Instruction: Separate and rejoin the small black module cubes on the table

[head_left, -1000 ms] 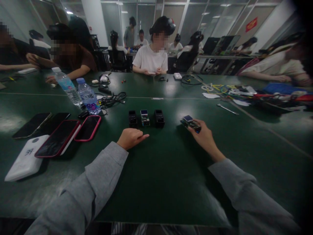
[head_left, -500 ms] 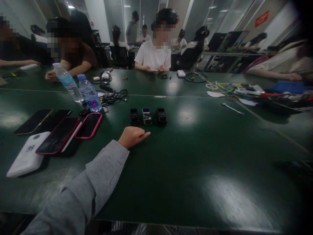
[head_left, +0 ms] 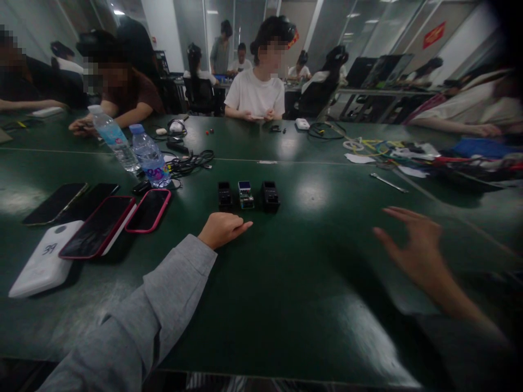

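Note:
My left hand (head_left: 223, 228), in a grey sleeve, rests on the green table with its fingers curled and the thumb pointing right; nothing shows in it. Just beyond it stand three small devices in a row: a black case (head_left: 224, 196), a bare circuit board with a small screen (head_left: 245, 195), and another black case (head_left: 270, 196). My right hand (head_left: 417, 245) hovers over the right side of the table, fingers apart and holding nothing, its shadow falling on the tabletop. It is apart from the devices.
Several phones, one a pink-edged phone (head_left: 148, 210), and a white power bank (head_left: 44, 258) lie at left. Behind them stand two water bottles, one a blue-capped bottle (head_left: 150, 158), beside black cables (head_left: 192, 161). A wrench (head_left: 389, 183) and tangled wires (head_left: 379, 146) lie right. People sit opposite.
My right hand has come into view from the right, open above the table. My left hand and the three devices have stayed in place.

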`<state>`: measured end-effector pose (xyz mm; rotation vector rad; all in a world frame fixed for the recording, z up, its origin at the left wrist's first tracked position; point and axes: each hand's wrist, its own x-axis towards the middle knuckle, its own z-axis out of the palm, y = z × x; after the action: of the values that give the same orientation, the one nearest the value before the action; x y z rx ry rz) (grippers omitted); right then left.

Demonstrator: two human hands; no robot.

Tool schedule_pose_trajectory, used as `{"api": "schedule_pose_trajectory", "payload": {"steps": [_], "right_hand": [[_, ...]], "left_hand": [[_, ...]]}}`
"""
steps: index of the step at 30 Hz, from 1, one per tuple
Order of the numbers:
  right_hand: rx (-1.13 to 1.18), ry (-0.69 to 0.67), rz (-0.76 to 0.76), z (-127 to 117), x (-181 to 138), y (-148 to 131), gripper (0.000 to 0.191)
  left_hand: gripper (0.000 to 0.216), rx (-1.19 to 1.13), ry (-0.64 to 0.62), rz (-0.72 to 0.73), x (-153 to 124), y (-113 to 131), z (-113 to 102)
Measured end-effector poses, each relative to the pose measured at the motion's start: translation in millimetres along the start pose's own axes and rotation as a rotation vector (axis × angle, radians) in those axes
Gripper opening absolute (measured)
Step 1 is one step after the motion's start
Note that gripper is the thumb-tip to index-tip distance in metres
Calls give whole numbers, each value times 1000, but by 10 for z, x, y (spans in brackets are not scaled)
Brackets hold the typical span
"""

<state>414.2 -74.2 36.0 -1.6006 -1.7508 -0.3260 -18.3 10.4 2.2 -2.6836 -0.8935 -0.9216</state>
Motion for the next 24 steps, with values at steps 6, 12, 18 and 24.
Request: {"api": "schedule_pose_trajectory", "payload": {"steps": [6, 12, 18, 24], "right_hand": [[120, -385, -379, 1160, 175, -1198, 55], [113, -303, -415, 1283, 286, -1373, 37], [78, -147, -229, 1239, 282, -1164, 46], [218, -396, -258, 1115, 232, -996, 51]], "left_hand": [[49, 25, 24, 16, 27, 27, -34], [50, 37, 33, 9, 20, 16, 5], [50, 18, 0, 3, 16, 5, 5], [49, 20, 2, -1, 5, 6, -10]]}}
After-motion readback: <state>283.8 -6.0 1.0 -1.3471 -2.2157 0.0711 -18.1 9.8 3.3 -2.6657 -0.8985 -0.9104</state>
